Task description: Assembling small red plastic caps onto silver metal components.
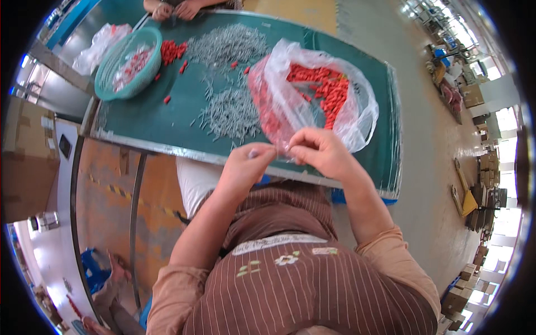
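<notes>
Close together at the near edge of the green table, my two hands meet with fingertips almost touching. My left hand point(248, 164) is closed in a pinch, and a small greyish tip shows at its fingers. My right hand point(324, 152) pinches too; a bit of clear film seems to lie between the hands, too small to tell. Just beyond them stands an open clear plastic bag point(279, 111) of red plugs point(333, 97). Left of the bag lies a loose heap of grey screw-like pieces point(230, 113).
A larger grey heap point(229, 44) lies farther back, beside a small pile of red plugs point(172, 51). A green basket point(103, 84) holding small clear packets point(133, 67) stands at the table's left end. Across the table are another person's hands point(174, 10).
</notes>
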A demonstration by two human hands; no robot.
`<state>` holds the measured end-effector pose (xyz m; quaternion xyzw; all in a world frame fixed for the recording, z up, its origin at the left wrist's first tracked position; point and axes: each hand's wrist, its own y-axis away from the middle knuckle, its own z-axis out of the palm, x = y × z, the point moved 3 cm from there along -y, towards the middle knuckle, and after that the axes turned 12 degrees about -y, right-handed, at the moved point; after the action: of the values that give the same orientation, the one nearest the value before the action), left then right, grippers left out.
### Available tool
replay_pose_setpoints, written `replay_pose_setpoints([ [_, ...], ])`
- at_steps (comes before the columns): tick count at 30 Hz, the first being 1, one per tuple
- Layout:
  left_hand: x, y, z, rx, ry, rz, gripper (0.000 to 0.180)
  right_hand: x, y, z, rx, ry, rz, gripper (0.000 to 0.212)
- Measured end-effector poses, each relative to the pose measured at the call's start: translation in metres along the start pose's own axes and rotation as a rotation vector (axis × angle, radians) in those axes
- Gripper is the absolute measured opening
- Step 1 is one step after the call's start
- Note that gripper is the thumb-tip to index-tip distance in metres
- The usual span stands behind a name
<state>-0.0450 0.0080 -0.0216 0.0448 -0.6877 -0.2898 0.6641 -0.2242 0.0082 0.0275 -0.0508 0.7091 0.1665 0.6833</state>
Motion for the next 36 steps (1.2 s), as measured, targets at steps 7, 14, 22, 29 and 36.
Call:
replay_pose_setpoints([
  [7,0.001,0.006,-0.001,0.011,0.051,0.022,0.014,0.009,0.001,-0.002,-0.005,-0.050,0.096,0.012],
  [14,-0.012,0.003,-0.004,0.094,0.024,0.137,0.011,-0.012,0.013,0.015,0.356,0.715,-0.442,0.017],
  [22,-0.009,0.009,0.003,0.320,-0.485,0.417,0.011,0.022,0.005,0.028,0.126,0.185,-0.003,0.016],
  [29,-0.013,0.008,-0.001,0.163,-0.283,0.201,0.014,0.028,0.001,0.027,0.113,0.139,0.020,0.012],
  [36,-0.038,0.011,-0.005,0.157,0.099,0.048,0.010,0.040,0.004,0.039,0.094,0.158,0.048,0.005],
])
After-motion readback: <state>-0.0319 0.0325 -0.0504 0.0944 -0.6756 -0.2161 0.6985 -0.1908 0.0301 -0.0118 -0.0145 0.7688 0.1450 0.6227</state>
